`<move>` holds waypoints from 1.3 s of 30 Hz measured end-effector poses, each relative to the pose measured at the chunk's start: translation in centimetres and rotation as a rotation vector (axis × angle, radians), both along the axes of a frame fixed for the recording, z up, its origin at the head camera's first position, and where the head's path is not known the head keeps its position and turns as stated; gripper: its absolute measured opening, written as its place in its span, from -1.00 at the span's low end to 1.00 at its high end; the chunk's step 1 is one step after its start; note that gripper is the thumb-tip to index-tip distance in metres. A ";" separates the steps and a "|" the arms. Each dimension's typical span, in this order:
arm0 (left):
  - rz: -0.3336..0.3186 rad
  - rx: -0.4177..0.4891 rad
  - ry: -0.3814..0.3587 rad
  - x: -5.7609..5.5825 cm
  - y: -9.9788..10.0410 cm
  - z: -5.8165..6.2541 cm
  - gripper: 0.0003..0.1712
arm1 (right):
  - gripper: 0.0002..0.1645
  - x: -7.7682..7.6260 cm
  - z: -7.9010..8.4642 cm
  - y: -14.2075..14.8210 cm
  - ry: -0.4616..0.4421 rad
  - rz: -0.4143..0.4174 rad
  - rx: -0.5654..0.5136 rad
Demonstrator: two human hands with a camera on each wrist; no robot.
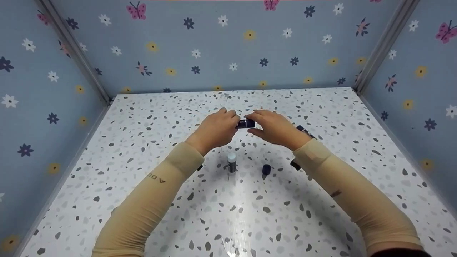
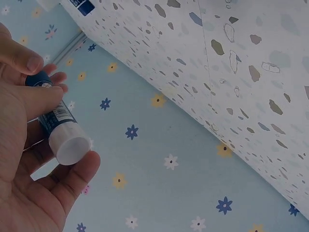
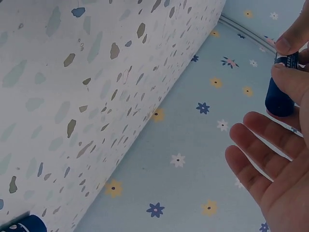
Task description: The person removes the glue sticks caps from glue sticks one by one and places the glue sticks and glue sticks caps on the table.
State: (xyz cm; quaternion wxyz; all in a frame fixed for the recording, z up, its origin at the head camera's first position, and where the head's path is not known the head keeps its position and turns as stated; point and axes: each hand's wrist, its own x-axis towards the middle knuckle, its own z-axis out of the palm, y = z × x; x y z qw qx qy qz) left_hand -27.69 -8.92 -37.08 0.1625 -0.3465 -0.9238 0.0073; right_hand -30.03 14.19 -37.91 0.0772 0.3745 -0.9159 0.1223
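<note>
A small glue stick (image 1: 246, 123) with a dark blue cap and a white base is held sideways above the table. My left hand (image 1: 218, 129) wraps its fingers and thumb around it, with the white end (image 2: 72, 145) towards the palm in the left wrist view. At the capped end, my right hand (image 1: 274, 127) has its thumb and index finger pinching the dark blue cap (image 3: 280, 100). In the right wrist view the other right fingers (image 3: 256, 145) are spread away from the stick. Most of the label is hidden by fingers.
A white-topped glue stick (image 1: 232, 163) stands below the hands. Right of it is a short dark blue piece (image 1: 266, 169). Dark sticks (image 1: 305, 131) lie partly hidden by the right arm; another dark end (image 1: 295, 164) shows beside its sleeve. Flowered walls (image 1: 228, 46) enclose the speckled table (image 1: 214, 221).
</note>
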 end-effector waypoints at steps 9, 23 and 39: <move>-0.002 0.011 -0.013 -0.1 0.1 -0.1 -0.77 | -0.67 0.1 -0.1 0.1 -0.031 0.028 -0.045; 0.077 0.034 -0.090 -0.5 0.3 -0.1 -0.57 | -0.67 1.0 0.4 -0.1 -0.002 0.049 -0.061; 0.057 0.056 -0.088 -0.9 0.4 -0.4 -0.80 | -0.69 1.8 0.7 -0.2 0.014 0.082 -0.087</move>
